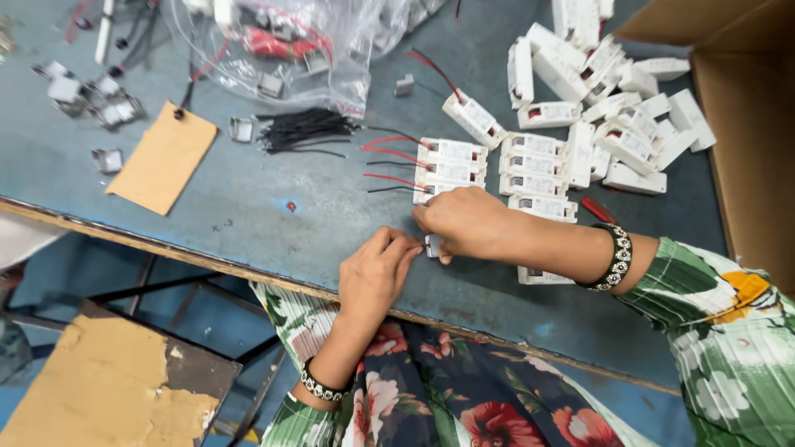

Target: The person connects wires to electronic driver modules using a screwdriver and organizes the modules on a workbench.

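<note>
Item one: I am seeing the left hand (374,273) and the right hand (464,222) meeting near the front edge of the blue table (248,207), both grips pinching together on one small white module (433,245), mostly hidden by fingers. Item two: white driver boxes (451,161) with red and black leads are lying in rows just beyond the right hand. Item three: a loose heap of white boxes (613,99) is sitting beside a cardboard carton (745,124). Item four: a bundle of black wires (302,130), a brown card (163,157) and a clear plastic bag (290,41) are lying further left.
</note>
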